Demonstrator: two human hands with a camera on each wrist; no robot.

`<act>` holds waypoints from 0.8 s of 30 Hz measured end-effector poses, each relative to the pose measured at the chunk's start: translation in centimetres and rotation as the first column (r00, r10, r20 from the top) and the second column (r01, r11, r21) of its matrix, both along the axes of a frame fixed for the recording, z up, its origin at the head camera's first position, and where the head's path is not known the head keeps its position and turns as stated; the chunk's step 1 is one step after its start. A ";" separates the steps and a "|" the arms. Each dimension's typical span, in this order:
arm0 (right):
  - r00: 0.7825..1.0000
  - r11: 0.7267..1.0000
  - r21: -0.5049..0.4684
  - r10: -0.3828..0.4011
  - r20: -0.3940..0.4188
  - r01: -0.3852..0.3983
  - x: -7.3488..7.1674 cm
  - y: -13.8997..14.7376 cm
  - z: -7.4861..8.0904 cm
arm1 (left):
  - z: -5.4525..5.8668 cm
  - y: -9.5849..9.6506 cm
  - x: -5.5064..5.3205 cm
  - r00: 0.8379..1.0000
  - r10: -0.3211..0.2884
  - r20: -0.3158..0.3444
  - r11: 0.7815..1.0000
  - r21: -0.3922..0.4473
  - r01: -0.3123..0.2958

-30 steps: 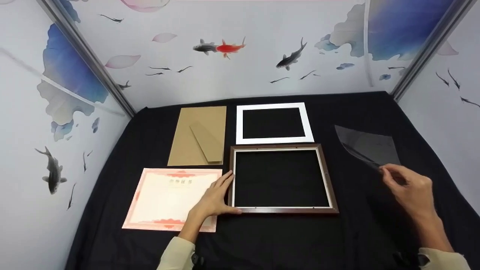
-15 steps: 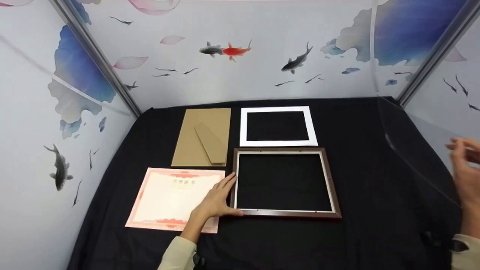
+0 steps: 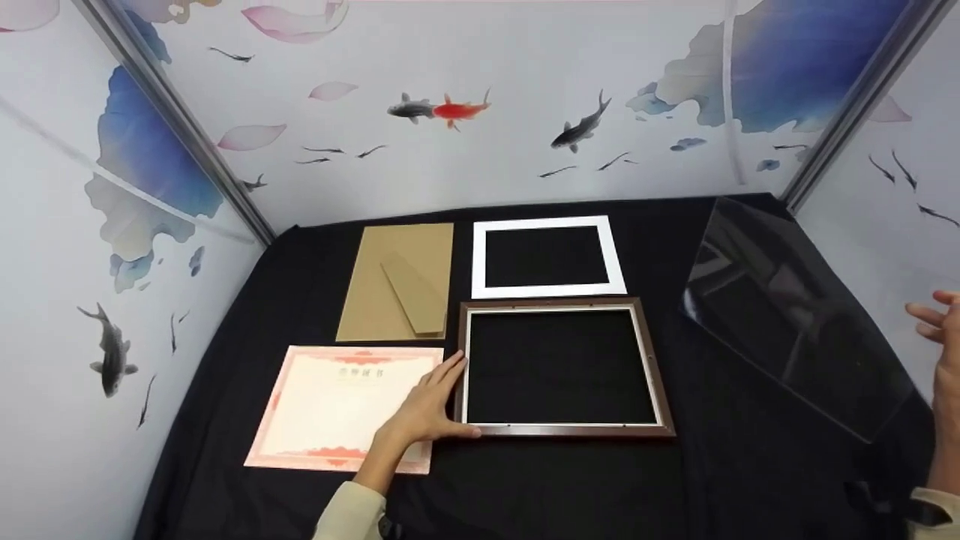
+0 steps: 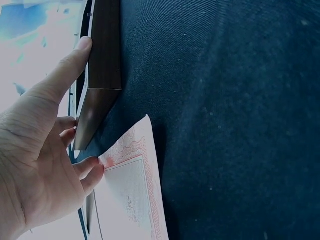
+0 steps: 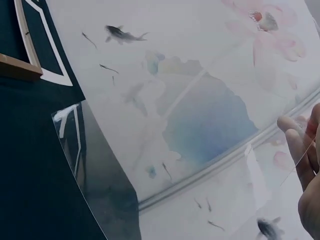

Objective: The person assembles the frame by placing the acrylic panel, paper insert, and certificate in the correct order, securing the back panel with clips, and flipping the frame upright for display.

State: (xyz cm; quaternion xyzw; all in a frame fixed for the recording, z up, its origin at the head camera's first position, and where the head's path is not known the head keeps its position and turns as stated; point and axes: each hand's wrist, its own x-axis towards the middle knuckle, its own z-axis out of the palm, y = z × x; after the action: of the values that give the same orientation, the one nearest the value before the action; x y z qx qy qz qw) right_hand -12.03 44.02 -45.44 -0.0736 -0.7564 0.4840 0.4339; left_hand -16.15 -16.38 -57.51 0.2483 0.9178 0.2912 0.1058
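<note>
My left hand point(image 3: 424, 405) rests on the near left corner of a brown picture frame point(image 3: 577, 431). Its thumb lies along the front side and its fingers along the left side, as the left wrist view shows too. Under that wrist lies a pink-bordered certificate point(image 3: 337, 405), face up. At the right edge, my right hand point(image 3: 946, 360) is partly cut off. It pinches a clear plastic sheet point(image 3: 795, 322) by its right side; the sheet tilts over the cloth, and reflections show on it. In the right wrist view, the sheet's edge runs between thumb and fingers point(image 5: 296, 137).
A white mat point(image 3: 550, 292) lies behind the frame. To its left is a tan backing board point(image 3: 367, 292) with an easel leg point(image 3: 412, 300). Black cloth point(image 3: 570, 487) covers the table. White printed panels point(image 3: 517, 150) with metal posts enclose the back and sides.
My right hand has carried the clear sheet to the right, and the sheet has swung to a broad tilted face. My left hand stays at the frame's corner.
</note>
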 end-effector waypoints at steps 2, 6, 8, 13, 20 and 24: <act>0.999 0.994 -0.104 -0.015 0.029 0.018 -0.1 -0.5 0.1 | -0.1 0.0 0.0 1.000 -0.001 0.003 1.000 0.004 0.001; 0.993 0.950 -0.295 0.073 -0.094 -0.098 -0.7 -0.9 0.5 | -0.2 0.0 0.0 1.000 -0.001 -0.005 1.000 0.011 0.001; 0.978 0.920 -0.353 0.117 -0.174 -0.173 -1.1 -1.1 0.7 | -0.2 0.0 0.0 1.000 -0.006 -0.011 1.000 0.010 0.006; 0.911 0.845 -0.412 0.187 -0.369 -0.340 -2.7 -2.3 1.5 | 0.0 0.1 0.0 1.000 -0.008 -0.029 1.000 0.009 0.009; 0.815 0.703 -0.486 0.236 -0.530 -0.520 -5.3 -5.2 1.6 | 0.2 0.2 0.1 1.000 -0.005 -0.004 1.000 0.005 0.005; 0.798 0.676 -0.476 0.294 -0.526 -0.563 -6.5 -7.0 1.1 | 0.3 0.1 0.1 1.000 -0.008 0.005 1.000 0.007 0.008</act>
State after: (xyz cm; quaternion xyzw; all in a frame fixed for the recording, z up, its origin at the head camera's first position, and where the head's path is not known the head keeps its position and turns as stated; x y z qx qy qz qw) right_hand -18.54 36.98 -44.35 0.0764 -0.4453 0.7955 0.4039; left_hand -16.07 -16.31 -57.18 0.2516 0.9155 0.2945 0.1084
